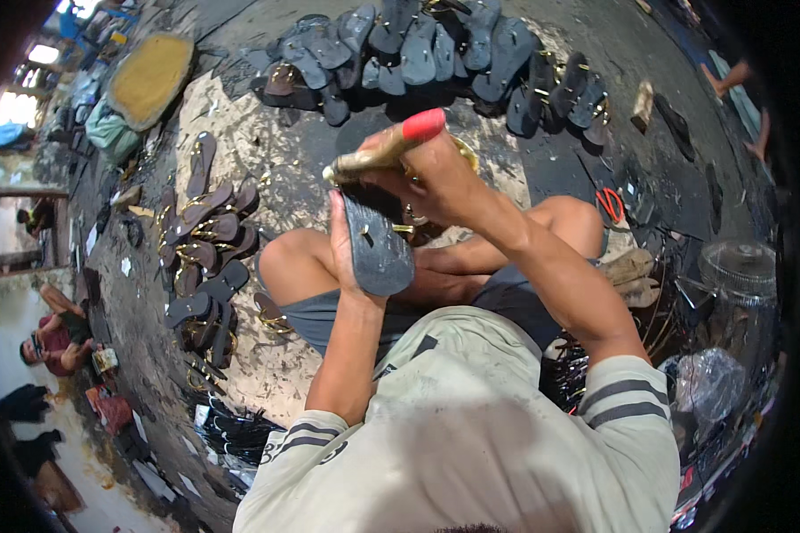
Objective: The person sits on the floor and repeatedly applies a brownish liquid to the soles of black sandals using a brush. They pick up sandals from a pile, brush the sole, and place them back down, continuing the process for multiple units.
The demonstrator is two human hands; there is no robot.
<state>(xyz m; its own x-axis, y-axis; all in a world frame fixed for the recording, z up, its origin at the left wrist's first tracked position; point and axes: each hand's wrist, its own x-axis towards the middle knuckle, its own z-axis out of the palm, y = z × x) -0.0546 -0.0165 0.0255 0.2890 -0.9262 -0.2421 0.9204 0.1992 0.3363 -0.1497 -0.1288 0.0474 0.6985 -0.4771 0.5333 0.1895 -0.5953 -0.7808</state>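
- A person sits on the floor with bare knees drawn up, seen from above, wearing a pale shirt with dark stripes at the cuffs.
- The left hand (pixel 345 253) is wrapped around the edge of a dark sandal sole (pixel 378 247), holding it up over the lap with its flat underside facing the camera.
- The right hand (pixel 436 178) is closed in a grip around a tool with a red handle end (pixel 400 142); the tool's worn, yellowish body stretches left, and its far tip sits just above the top of the sole.
- The sole is held between the two hands, in front of the chest and above the crossed legs.
- On the stained work floor (pixel 240 142) to the left lies a cluster of brown sandals with gold straps (pixel 206 240).
- Beyond the hands, a row of dark grey soles (pixel 418 49) is laid in an arc.
- To the right, red-handled scissors (pixel 610 204) lie on the floor, near a clear plastic jar (pixel 738 271).
- At the far left edge another person (pixel 53 342) sits well apart from the worker.
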